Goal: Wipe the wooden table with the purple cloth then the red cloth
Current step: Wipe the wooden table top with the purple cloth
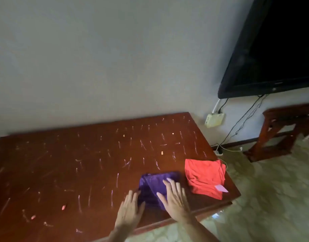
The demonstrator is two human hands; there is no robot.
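The purple cloth (155, 185) lies folded just left of the red cloth (205, 178) near the desk (63, 172) front edge, both hands (130, 209) (174, 198) flat on it, fingers spread, gripping nothing (soft, light, likely to bunch—best pressed mid-fold).

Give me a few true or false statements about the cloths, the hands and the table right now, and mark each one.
1. Both hands, left hand and right hand, are on the purple cloth. True.
2. The red cloth lies left of the purple one. False: it lies to its right.
3. The table is covered in pale streaks. True.
4. The red cloth is being held. False: no hand touches it.
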